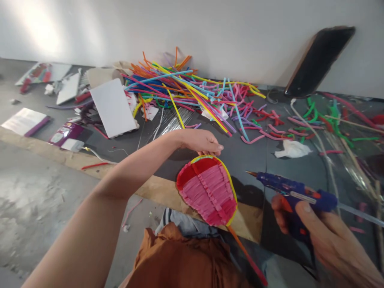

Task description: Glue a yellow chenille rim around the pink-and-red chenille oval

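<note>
My left hand (202, 142) is closed at the top edge of a rounded pink and red pipe-cleaner piece (210, 186); its fingertips are partly hidden. A yellow pipe cleaner (232, 182) runs along the piece's top and right edge, with a short light-blue bit at the top. From the lower end trails an orange and red pipe cleaner (247, 256). My right hand (318, 228) is wrapped round a blue glue gun (282, 184), its nozzle pointing left toward the piece but apart from it. A clear glue stick (360, 213) sticks out of the gun's back.
A heap of coloured pipe cleaners (180, 86) lies at the back of the dark mat. A phone (319, 60) leans against the wall. A white card (113, 108), purple box (66, 133), crumpled tissue (293, 149) and white cable (322, 152) lie around.
</note>
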### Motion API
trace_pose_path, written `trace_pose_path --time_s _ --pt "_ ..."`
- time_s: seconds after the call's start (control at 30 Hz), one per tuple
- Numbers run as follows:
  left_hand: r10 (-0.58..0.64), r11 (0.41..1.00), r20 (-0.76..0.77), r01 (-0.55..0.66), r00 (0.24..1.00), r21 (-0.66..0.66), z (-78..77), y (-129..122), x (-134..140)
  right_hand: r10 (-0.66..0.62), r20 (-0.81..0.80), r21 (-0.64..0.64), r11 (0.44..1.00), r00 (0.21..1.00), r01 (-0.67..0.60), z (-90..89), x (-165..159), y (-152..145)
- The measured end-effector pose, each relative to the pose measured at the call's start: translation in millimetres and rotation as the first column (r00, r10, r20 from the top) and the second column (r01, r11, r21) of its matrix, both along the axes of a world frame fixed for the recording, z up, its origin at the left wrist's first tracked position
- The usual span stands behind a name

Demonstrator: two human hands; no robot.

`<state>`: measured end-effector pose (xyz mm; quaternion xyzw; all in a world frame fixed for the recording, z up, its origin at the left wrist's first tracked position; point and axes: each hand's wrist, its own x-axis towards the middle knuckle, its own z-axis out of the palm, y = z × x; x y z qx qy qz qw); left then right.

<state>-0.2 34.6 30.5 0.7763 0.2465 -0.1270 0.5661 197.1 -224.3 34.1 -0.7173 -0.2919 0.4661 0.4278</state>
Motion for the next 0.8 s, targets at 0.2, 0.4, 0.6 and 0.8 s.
trace_pose_path --time_s 0.2,0.4,0.6,0.8 --pt "0.433 0.889 0.258 -0.363 0.864 -0.278 12.8 6.8 0.9 -0.076 0.073 0.022 0.997 0.994 0.075 -0.7 -0.1 -12.0" --pt "0.586 0.77 0.359 -0.36 0.727 -0.527 24.2 -5.6 46.4 -0.159 0.279 0.184 0.977 0.947 0.11 -3.1 25.5 -20.8" --pt "0.301 0.953 0.54 -0.265 0.786 -0.146 6.5 -33.3 149.4 -0.339 0.435 0.305 0.927 0.834 0.217 -7.2 49.5 -19.0" --pt "-0.082 0.929 0.54 -0.132 0.838 0.346 -17.8 -47.4 211.2 -0.449 0.331 0.435 0.853 0.83 0.289 3.7 66.3 -2.2"
